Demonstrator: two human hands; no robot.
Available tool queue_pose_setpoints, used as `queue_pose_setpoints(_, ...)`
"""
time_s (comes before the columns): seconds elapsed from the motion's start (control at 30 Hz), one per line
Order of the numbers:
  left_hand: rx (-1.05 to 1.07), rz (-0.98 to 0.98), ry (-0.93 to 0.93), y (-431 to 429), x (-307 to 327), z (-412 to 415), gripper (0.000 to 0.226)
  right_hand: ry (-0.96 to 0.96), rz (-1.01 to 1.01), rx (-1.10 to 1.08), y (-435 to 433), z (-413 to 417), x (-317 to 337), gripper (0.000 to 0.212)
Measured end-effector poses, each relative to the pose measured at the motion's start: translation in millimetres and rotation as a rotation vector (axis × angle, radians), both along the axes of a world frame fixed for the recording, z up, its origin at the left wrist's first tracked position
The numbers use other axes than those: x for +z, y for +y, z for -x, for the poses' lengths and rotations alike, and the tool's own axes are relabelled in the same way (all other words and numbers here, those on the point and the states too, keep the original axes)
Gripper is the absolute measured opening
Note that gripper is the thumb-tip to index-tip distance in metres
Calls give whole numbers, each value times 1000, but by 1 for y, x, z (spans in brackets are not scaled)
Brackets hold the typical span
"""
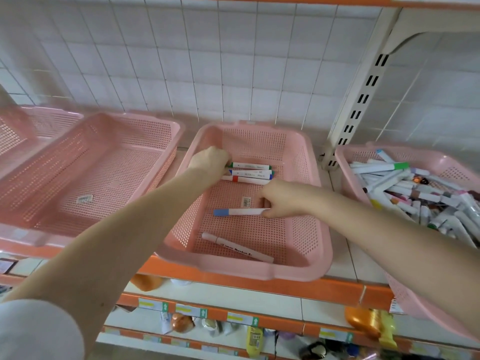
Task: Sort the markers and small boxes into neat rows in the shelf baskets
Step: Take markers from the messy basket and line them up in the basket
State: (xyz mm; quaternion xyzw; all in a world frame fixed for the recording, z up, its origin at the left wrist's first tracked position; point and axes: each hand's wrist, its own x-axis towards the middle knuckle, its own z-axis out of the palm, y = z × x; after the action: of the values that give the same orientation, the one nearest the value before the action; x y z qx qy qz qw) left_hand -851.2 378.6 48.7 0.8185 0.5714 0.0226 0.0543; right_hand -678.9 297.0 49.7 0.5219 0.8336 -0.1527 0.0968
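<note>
Right hand [279,197] on crosswise marker [244,211], blue cap [220,212] leftward.

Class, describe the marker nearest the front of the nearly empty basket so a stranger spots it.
Find the pink plastic mesh basket holding only a few markers. Near its front wall lies a white marker with a pale pink cap. Only it lies slanted, bold black lettering along its barrel.

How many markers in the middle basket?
5: a back row of three at the left hand, a blue-capped marker in the right hand, a loose marker at the front. The left hand may hide more.
</note>
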Motion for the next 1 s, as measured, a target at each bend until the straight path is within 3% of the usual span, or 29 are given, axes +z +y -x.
queue_pose_setpoints(0.17, -63, 170, -373, -4, 27, 9, 24, 23, -177, -69, 13, -11, 25, 14)
queue_pose_setpoints(0.27, -182, 280, -274, -8, 41, 17, 28, 86, -278, -106, 30, -18, 42, 15)
queue_pose_setpoints(0.4, -165, 191, -231, -7, 43, 19, 25, 264, -334, -197, 51, -23, 42, 22)
queue_pose_setpoints(0.5, -133, 35, -263, -4, 42, 19, 23, 298, -275, -198, 59, -22, 33, 32)
queue_pose_setpoints(0.63, -139, -6, -228, 7, 36, 19, 19, 358, -56, -205, 66, -25, 27, 27)
queue_pose_setpoints(0.87, -190, 94, 4, 39, 14, 0, 15, 197, -150, -335, 85, -22, 12, 19)
queue_pose_setpoints(1.0, -217, 73, 49, 48, 12, -2, 17, 81, -194, -322, 87, -17, 2, 21)
